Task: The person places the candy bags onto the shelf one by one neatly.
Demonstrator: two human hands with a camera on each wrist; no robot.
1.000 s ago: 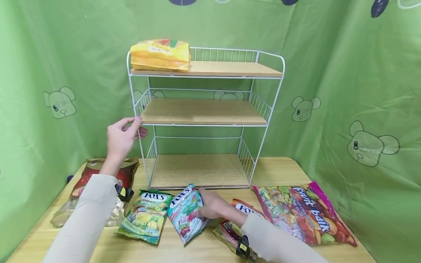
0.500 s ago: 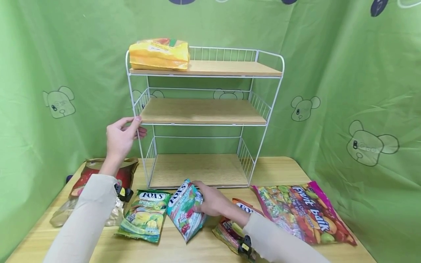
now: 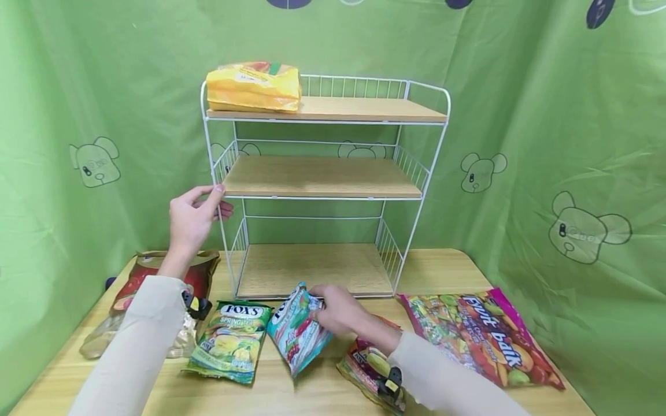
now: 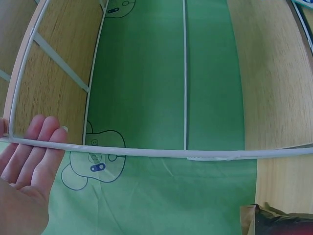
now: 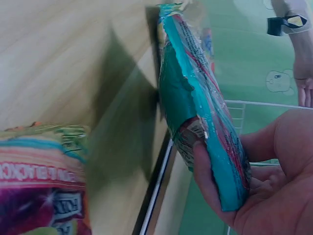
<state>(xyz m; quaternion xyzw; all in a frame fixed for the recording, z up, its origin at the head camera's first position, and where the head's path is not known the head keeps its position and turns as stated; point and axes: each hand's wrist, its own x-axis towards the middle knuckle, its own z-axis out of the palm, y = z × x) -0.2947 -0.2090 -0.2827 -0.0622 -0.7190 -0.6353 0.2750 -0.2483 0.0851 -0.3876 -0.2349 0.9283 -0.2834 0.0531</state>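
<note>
My left hand [image 3: 192,216] pinches the left front corner of the middle shelf [image 3: 322,176], thumb on top by the white post. In the left wrist view its fingers [image 4: 41,152] reach under the board behind the wire frame. My right hand [image 3: 338,309] grips a light-blue Fox's candy bag [image 3: 299,329] by its upper right side. The bag is tilted, its lower corner pointing down at the table. In the right wrist view the candy bag [image 5: 200,112] stands edge-on between thumb and fingers, its shadow on the wood.
Beside it lie a green Fox's bag [image 3: 229,344] and an orange-topped Fox's bag [image 3: 366,370], partly under my right forearm. A Fruit Baik bag [image 3: 484,338] is at the right. A red pouch [image 3: 200,274] lies at the left. A yellow bag [image 3: 255,86] sits on the top shelf.
The light-blue candy bag has tilted and turned in my right hand, its right side lifting. My right hand has shifted slightly up and right. The left hand keeps its place.
</note>
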